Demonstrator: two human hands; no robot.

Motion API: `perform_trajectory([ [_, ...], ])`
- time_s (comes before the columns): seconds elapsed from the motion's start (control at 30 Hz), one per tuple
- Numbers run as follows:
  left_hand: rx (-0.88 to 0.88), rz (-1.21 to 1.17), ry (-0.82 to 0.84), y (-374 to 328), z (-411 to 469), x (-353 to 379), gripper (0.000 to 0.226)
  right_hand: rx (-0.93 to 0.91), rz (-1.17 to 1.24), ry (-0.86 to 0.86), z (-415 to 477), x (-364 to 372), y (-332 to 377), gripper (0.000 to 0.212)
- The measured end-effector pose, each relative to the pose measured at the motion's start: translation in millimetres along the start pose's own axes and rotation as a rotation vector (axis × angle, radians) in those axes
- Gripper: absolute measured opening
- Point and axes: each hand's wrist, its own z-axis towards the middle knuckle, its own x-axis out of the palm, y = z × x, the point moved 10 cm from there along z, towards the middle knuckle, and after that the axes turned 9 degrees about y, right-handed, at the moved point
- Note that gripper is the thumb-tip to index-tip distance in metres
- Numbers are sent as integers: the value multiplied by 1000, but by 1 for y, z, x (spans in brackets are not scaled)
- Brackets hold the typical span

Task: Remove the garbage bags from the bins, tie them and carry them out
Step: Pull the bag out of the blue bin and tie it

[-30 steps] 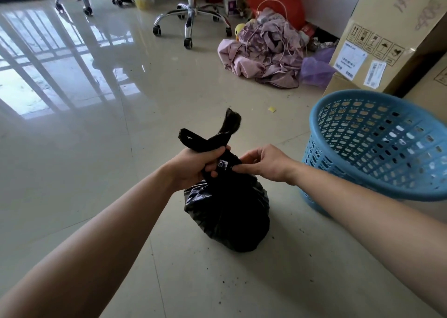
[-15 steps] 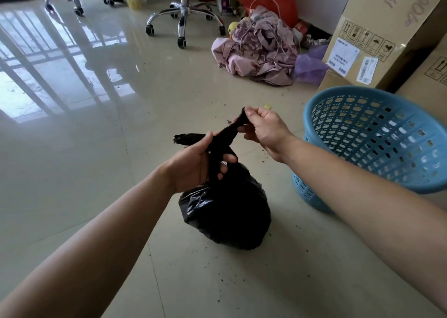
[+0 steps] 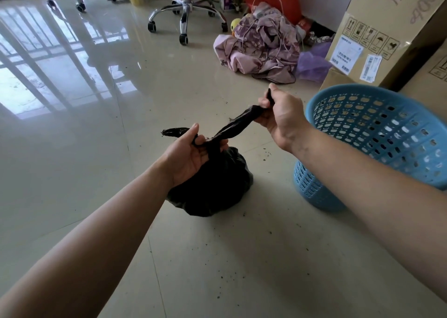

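A small black garbage bag [image 3: 215, 187] sits on the tiled floor in the middle of the view, its top twisted into two tails. My left hand [image 3: 191, 153] grips the bag's neck, with one tail sticking out to the left past my thumb. My right hand [image 3: 278, 114] pinches the other tail and holds it stretched taut up and to the right. The light blue perforated bin [image 3: 377, 134] stands just right of the bag, behind my right forearm, with no bag inside it.
Cardboard boxes [image 3: 387, 32] stand behind the bin at the right. A heap of pink and purple cloth [image 3: 261, 49] lies on the floor beyond. Two wheeled chair bases [image 3: 186, 10] stand farther back. Dark crumbs dot the tiles around the bag.
My right hand went from the bag's neck to one tail and has pulled it up and to the right, drawing it tight. My left hand stays on the neck.
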Motion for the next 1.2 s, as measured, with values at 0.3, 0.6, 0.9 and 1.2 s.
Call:
perform_trajectory([
  [0.3, 99, 372, -49, -5, -5, -11, 53, 507, -389, 8, -26, -38, -93, 31],
  [0.6, -99, 733, 192, -9, -20, 22, 52, 139, -1334, 505, -15, -6, -73, 74],
  [0.9, -114, 891, 160, 1, -19, 20, 55, 247, -1388, 697, -24, 3, -115, 11],
  [1.2, 288, 1207, -666, -50, -27, -28, 30, 174, -1276, 590, -33, 2, -107, 8],
])
